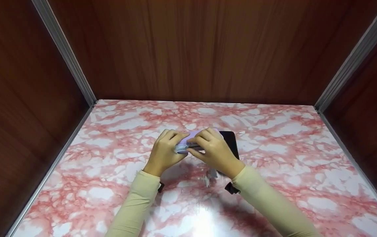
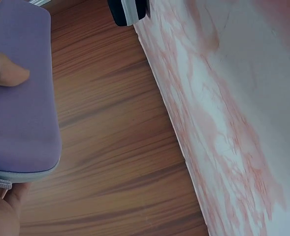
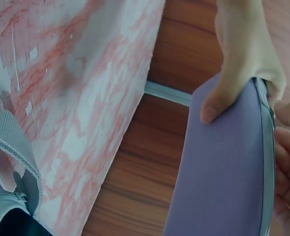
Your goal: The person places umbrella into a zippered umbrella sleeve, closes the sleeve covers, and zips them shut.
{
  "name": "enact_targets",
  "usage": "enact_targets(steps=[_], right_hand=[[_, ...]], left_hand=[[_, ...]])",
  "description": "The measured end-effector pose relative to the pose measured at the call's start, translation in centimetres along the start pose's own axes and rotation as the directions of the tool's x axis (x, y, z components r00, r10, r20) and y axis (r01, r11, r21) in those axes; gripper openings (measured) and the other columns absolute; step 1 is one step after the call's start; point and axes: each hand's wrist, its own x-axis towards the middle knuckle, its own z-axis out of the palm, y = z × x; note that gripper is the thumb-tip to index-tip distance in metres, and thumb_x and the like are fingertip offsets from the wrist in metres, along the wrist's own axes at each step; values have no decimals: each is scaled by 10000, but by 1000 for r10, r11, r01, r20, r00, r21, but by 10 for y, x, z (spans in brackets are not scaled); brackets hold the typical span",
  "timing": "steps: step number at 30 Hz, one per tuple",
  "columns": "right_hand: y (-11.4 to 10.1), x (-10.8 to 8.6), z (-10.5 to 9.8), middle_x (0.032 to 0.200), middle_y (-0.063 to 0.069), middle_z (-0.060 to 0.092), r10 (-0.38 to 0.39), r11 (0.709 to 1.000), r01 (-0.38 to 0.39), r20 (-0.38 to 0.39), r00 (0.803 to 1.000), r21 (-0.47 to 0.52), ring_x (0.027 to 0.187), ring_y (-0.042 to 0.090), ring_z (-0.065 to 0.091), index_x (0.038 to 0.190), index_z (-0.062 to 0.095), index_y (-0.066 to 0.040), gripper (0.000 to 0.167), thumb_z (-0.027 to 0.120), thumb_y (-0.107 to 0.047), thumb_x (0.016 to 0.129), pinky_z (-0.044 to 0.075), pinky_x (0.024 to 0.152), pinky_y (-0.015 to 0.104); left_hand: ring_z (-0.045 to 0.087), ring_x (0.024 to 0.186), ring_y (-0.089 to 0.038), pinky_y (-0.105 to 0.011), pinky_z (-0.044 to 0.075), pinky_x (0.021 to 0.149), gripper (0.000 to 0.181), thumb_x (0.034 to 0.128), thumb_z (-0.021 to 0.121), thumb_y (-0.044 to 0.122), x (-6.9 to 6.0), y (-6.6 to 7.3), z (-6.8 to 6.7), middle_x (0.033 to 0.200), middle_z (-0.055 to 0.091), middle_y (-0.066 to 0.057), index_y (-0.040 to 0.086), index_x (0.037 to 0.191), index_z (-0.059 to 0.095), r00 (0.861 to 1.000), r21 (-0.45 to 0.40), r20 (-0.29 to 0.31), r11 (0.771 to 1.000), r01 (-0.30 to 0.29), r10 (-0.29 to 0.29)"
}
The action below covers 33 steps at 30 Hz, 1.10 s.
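Observation:
A purple zippered case [image 1: 192, 134] is held up between both hands in the head view. My left hand [image 1: 166, 148] grips its left end, thumb below and fingers above. My right hand [image 1: 215, 148] is at its right part, with thumb and forefinger pinched close to the zipper edge. The right wrist view shows the broad purple face [image 3: 223, 167] and a grey zipper band [image 3: 269, 162] along the edge, with fingers at both sides. In the left wrist view a thumb lies on the purple case [image 2: 21, 118]. The contents of the case are hidden.
A flat black item [image 1: 230, 141] lies behind the right hand, partly covered, with a grey piece [image 1: 213, 172] nearer. An open grey zippered edge [image 3: 16, 147] shows at lower left in the right wrist view. Brown panels [image 1: 188, 49] surround the red-and-white marbled table [image 1: 109, 191].

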Motion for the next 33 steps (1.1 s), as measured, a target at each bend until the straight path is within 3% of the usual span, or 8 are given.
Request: enact_targets(steps=[5,11,16,22,27,33], right_hand=[[-4,1,1,934,13,611,6,1000,-6,14,1000,-24,877,188,557,1013,764,-107,197,786,-258,888,517,736,299],[-4,1,2,943,11,624,26,999,-27,18,999,22,903,182,562,974,757,-105,154,799,-215,874,520,776,281],[-5,0,-1,951,-12,639,61,993,-66,51,997,99,918,158,554,946,737,-119,121,796,-197,874,503,790,254],[0,2,-6,897,-34,684,100,966,-124,114,988,228,879,146,561,880,751,-99,101,815,-170,846,490,755,277],[4,5,-9,877,-36,712,48,964,-84,144,988,252,851,145,577,874,762,-108,82,821,-151,838,500,729,267],[-2,3,-11,928,-33,708,3,986,-29,155,988,166,878,149,579,906,733,-118,73,794,-141,873,511,783,279]], left_hand=[[603,893,-221,-352,517,840,443,740,862,192,1,1,0,988,661,-36,127,1161,743,1000,2,7,1000,3,-3],[604,901,-223,-346,519,842,454,734,861,184,2,2,-1,998,660,-38,127,1167,739,1000,5,14,1000,3,-3],[610,906,-222,-345,525,841,459,730,866,202,2,4,0,1015,668,-41,129,1165,740,1000,14,18,1000,-6,6],[605,899,-222,-348,523,833,444,733,865,222,1,5,2,1031,670,-44,131,1151,746,999,21,32,999,-30,29],[595,891,-214,-339,520,822,438,736,871,234,0,4,2,1012,660,-31,133,1145,751,999,22,42,999,-33,32],[595,901,-211,-336,515,829,457,730,855,207,-2,4,3,1011,657,-30,135,1168,746,999,27,49,1000,-6,4]])
